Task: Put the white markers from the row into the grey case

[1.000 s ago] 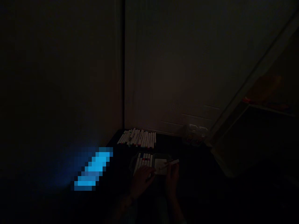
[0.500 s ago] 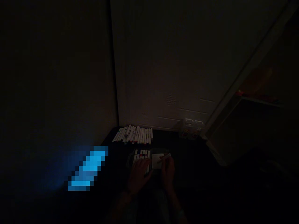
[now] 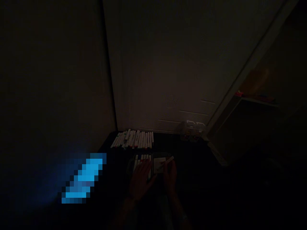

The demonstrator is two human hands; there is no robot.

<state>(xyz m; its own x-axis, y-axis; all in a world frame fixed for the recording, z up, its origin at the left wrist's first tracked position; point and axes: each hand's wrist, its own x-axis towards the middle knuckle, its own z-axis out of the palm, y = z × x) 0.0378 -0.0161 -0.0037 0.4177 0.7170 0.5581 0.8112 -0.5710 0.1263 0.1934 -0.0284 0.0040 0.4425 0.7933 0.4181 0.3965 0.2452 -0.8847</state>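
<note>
The room is very dark. My left hand [image 3: 141,179] lies flat with fingers spread over a small tray of white markers [image 3: 141,158] on a dark surface. My right hand [image 3: 169,175] is closed round a white marker [image 3: 167,161], its tip over a small white card [image 3: 159,164] next to the tray. A longer row of white markers [image 3: 133,139] lies further back near the wall.
A glowing blue blurred shape [image 3: 82,179] sits at the left. A small clear container [image 3: 192,130] stands at the back by the door. A slanted pale board [image 3: 242,83] and a low shelf [image 3: 259,99] are at the right.
The view has shifted, so everything slid left and down in the picture. Both hands stay at the tray and card, the right one still holding the marker.
</note>
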